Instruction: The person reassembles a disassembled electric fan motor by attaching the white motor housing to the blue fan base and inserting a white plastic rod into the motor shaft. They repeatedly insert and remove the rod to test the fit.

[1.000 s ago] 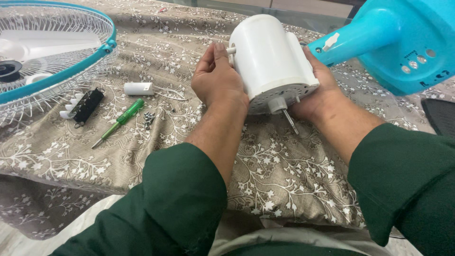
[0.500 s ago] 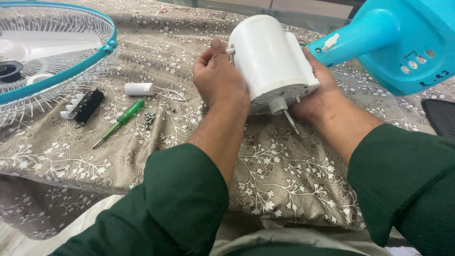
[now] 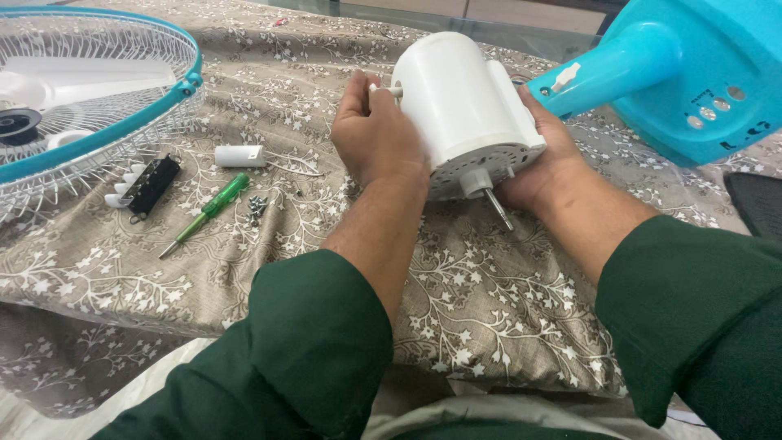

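Already stripped: grille point(image 3: 98, 106) off, screws point(image 3: 257, 207), screwdriver point(image 3: 204, 214) loose on table point(image 3: 326, 269). Motor housing point(image 3: 464, 110) centre, clasped between left hand point(image 3: 376, 134) and right hand point(image 3: 542, 163), both grips closed round it. Reassembly left, judging so.

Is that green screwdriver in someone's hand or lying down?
Lying down: the green screwdriver rests flat on the patterned cloth, untouched by either hand.

White cylindrical plastic fan motor housing point(image 3: 464, 106): tilted, vented face and bare metal shaft point(image 3: 497, 208) toward viewer, raised above patterned cloth
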